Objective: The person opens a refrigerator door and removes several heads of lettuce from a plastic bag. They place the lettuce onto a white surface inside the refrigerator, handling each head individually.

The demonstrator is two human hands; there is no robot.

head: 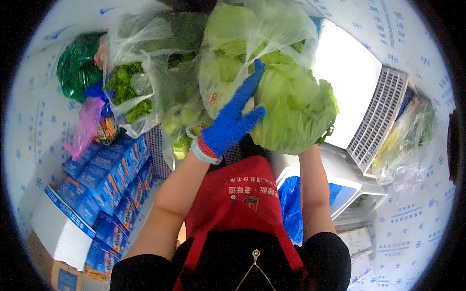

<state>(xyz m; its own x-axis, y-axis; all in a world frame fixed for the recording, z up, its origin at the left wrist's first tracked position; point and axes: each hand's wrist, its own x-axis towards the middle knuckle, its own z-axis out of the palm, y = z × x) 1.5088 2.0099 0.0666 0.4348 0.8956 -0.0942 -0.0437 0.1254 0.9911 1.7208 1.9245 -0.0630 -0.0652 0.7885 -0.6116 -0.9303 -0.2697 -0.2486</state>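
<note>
A large head of green leafy lettuce is held up in front of my red apron. My right hand is hidden behind and under it; only the bare forearm shows, ending at its lower edge. On the left side of the head, my left hand, in a blue glove, has its index finger and thumb spread beside the leaves; whether it touches them is unclear. Just beyond lies a clear plastic bag with more pale green lettuce in it.
At left are a bag of leafy greens, a green bag, a pink bag and stacked blue boxes. At right stand a white foam lid or box, a white plastic crate, bagged vegetables and a blue-lined white box.
</note>
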